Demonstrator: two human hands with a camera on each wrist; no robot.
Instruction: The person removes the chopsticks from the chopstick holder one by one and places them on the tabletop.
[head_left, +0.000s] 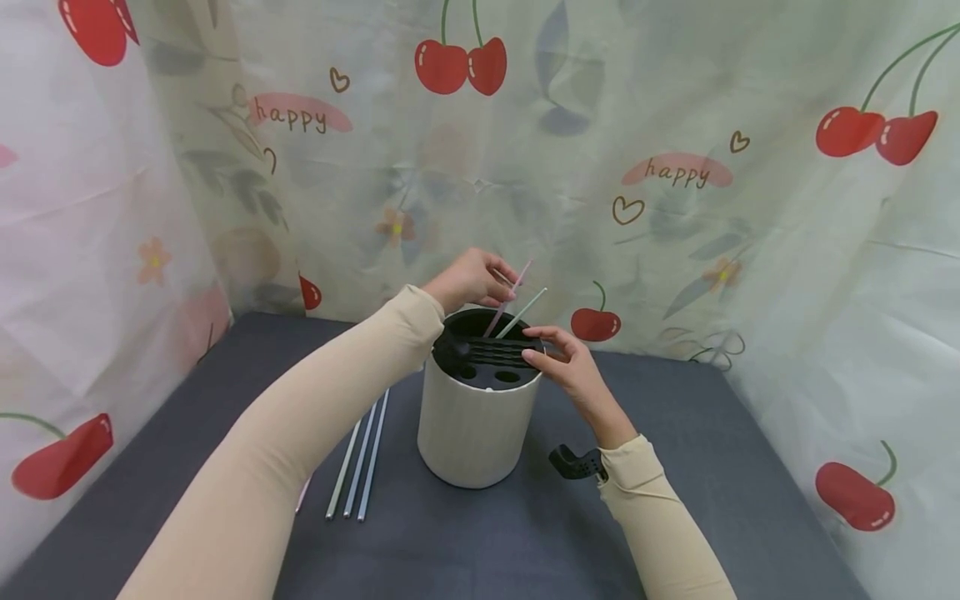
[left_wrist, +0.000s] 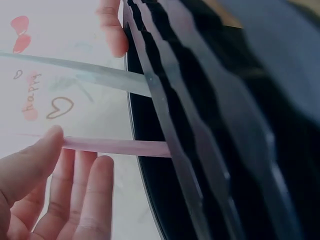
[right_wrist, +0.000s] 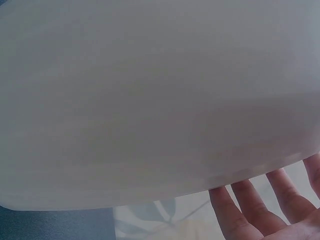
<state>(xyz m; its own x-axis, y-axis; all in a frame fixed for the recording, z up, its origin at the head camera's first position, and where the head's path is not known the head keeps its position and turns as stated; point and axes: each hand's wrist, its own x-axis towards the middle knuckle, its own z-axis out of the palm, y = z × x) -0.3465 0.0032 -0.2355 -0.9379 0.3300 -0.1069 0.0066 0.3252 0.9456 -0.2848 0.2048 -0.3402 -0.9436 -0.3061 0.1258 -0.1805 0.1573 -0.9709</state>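
Note:
A cream utensil holder point(head_left: 477, 429) with a black slotted insert point(head_left: 498, 354) stands upright on the table. My left hand point(head_left: 480, 279) is above its back rim and pinches a pink straw point(left_wrist: 117, 146) between thumb and fingers. The lower end of that straw is down in the back opening, its tip hidden. Beside it a pale green straw point(head_left: 522, 312) leans in the same opening, untouched by the left hand. My right hand point(head_left: 573, 362) holds the holder's right side at the rim; in the right wrist view its fingers point(right_wrist: 245, 202) meet the edge of the wall.
Several long straws point(head_left: 367, 467) lie side by side on the dark table point(head_left: 465, 550), left of the holder and partly under the left forearm. A cherry-print curtain point(head_left: 480, 167) encloses the back and sides. A black band point(head_left: 576, 462) is on the right wrist.

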